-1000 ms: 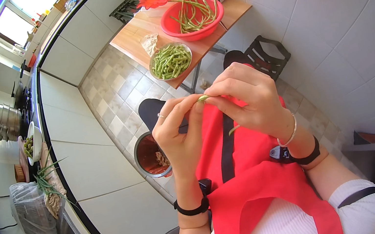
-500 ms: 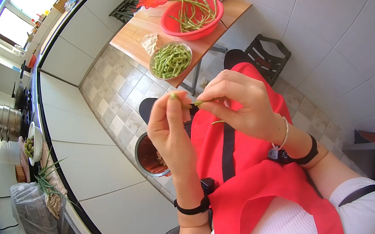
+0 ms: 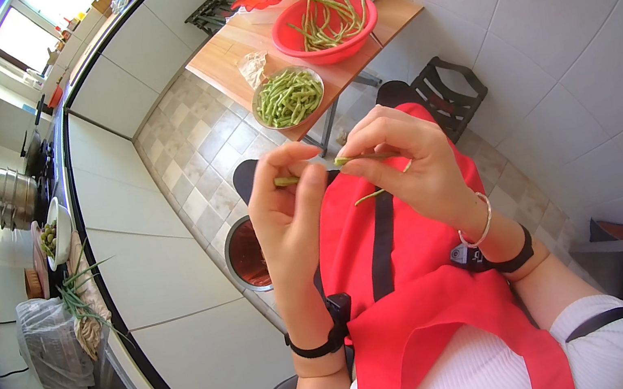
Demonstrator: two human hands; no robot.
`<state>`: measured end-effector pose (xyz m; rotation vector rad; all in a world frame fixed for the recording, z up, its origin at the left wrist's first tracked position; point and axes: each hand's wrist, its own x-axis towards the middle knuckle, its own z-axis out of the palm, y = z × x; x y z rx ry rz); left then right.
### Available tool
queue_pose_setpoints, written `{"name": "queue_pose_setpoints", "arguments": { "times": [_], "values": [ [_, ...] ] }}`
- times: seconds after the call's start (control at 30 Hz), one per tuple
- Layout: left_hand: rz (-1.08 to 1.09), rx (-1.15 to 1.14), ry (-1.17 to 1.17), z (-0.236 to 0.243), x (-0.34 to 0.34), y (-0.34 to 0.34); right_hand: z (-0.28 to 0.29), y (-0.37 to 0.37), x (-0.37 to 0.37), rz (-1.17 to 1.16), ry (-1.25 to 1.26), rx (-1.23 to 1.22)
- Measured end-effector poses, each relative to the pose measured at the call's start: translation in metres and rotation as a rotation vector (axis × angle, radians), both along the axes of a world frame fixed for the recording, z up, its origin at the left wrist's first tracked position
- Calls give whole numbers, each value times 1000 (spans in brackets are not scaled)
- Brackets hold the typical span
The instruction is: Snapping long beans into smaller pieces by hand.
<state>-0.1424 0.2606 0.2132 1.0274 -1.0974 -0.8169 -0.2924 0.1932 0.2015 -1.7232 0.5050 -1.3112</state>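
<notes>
Tucked bean piece point(image 3: 286, 181) deeper into left hand point(image 3: 287, 219) mid-frame, apart from right hand point(image 3: 415, 165) pinching bean point(image 3: 341, 161); likely crisp, best tip-pinched.

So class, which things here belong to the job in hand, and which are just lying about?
Likely in the job:
left hand with bean piece
right hand with bean
bowl of bean pieces
basin of long beans

Apparently lying about:
pot
spring onions
plastic bag

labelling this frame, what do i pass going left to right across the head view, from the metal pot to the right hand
Metal pot, white dish, round bin, left hand holding a green bean piece, right hand holding another green bean.
</notes>
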Motion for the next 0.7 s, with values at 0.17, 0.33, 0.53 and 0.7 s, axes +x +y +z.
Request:
{"name": "queue_pose_setpoints", "arguments": {
  "times": [0.17,0.33,0.53,0.7],
  "values": [
    [86,-39,-178,0,-4,-1,-2,-2,0,11,12,-49],
    [105,4,-278,-3,-6,-8,-5,-3,4,-28,-119,-15],
    [447,198,-361,-41,78,-44,-3,-14,-10,-120,-363,29],
    [937,604,-654,-173,253,-10,-10,-27,-28,-162,-380,48]
  ]
}}
